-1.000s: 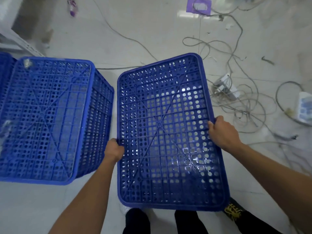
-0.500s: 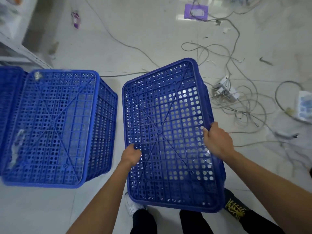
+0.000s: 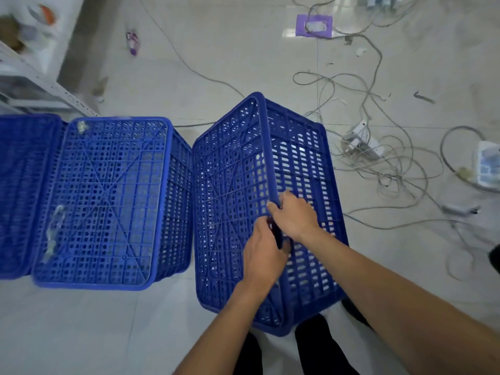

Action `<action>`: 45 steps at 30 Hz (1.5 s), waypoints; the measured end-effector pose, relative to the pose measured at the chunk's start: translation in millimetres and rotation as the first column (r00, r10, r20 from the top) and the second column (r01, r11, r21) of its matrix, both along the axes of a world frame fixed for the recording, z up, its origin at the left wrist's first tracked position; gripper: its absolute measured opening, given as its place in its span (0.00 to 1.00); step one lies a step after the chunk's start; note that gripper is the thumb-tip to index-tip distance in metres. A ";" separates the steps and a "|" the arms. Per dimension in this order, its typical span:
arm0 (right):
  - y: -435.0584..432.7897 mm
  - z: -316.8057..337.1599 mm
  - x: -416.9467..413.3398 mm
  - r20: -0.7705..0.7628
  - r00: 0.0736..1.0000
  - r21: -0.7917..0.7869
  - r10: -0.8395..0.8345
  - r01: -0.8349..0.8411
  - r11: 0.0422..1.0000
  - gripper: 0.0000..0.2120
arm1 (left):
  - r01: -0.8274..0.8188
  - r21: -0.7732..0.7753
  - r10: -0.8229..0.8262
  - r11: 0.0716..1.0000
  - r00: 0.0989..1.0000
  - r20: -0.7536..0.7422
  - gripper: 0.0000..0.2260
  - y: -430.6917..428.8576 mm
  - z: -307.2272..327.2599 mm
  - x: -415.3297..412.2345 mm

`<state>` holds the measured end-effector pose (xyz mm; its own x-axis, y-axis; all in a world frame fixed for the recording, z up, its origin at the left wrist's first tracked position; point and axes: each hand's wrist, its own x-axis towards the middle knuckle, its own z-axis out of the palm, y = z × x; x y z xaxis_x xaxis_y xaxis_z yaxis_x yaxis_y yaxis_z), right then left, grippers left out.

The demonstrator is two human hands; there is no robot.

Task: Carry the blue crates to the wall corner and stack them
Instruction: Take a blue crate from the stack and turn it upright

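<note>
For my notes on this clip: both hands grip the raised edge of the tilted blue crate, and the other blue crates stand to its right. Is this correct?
Not quite. The head view shows the left hand and right hand gripping the raised edge of the tilted blue crate, but the other blue crates stand to its left.

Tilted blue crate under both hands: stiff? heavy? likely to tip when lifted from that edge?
Probably stiff: the tilted crate has ribbed, cross-braced panels. Likely light for its size: walls are mostly holes and it looks empty. Left hand and right hand grip one edge close together, so it may swing or twist when lifted.
</note>
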<state>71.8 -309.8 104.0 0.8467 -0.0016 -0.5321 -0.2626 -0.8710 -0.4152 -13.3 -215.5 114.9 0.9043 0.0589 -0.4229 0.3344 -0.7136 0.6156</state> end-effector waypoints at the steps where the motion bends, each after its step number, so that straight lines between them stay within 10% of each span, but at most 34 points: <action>1: 3.9 -1.2 -1.6 0.014 1.000 0.047 -0.008 0.007 0.999 0.16 | -0.035 0.019 0.035 0.999 0.999 -0.003 0.25 6.0 -0.8 -2.5; 6: -4.8 -16.8 -11.4 0.253 0.910 0.118 -0.330 0.309 0.944 0.17 | -0.121 0.110 0.121 0.986 0.993 0.012 0.25 39.2 -6.9 -3.9; 14: -92.5 -68.6 -53.6 -0.067 0.827 -0.164 -0.558 0.543 0.824 0.31 | -0.212 0.138 0.216 0.968 0.976 -0.017 0.18 93.1 -21.2 -0.6; 20: -94.6 -85.8 -88.7 -0.557 0.624 0.094 -0.548 0.703 0.705 0.28 | -0.276 0.108 0.272 0.955 0.961 0.046 0.13 109.0 -28.3 -7.6; 45: -144.3 -70.9 -115.1 -0.428 0.572 0.118 -0.700 0.803 0.584 0.35 | -0.267 0.115 0.284 0.957 0.945 -0.165 0.12 74.8 -77.0 24.1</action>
